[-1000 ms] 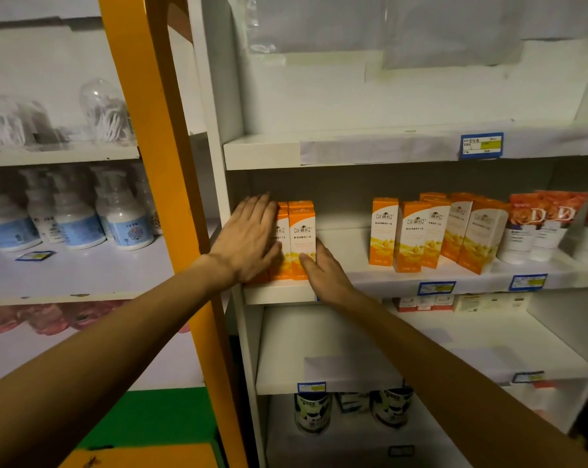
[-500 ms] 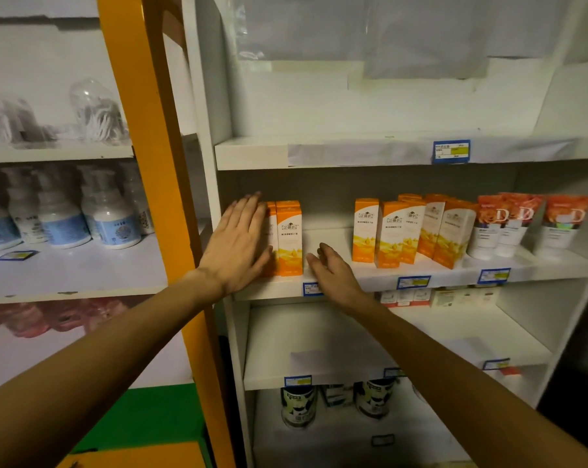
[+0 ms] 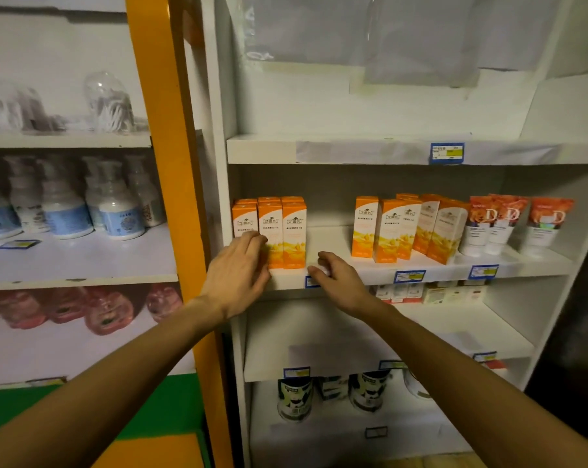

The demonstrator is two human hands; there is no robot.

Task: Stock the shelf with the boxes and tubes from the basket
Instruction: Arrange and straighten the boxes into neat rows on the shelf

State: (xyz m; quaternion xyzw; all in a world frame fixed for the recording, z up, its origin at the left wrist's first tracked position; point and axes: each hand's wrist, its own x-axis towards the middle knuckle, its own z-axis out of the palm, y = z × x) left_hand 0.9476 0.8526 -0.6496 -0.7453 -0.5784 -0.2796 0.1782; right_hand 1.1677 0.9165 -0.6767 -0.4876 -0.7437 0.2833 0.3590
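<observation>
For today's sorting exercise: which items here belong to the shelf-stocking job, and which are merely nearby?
Job: orange boxes by the hands; orange boxes further right; tubes; shelf; left hand; right hand.

Nearby: pump bottles; tins; price tags.

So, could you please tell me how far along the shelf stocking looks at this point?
Done: a tidy block of orange boxes stands at the shelf's left end, with more boxes and tubes to the right. In hand: nothing; the left hand touches the block and the right hand hovers free. Left: unclear, since the basket is out of view.
</observation>
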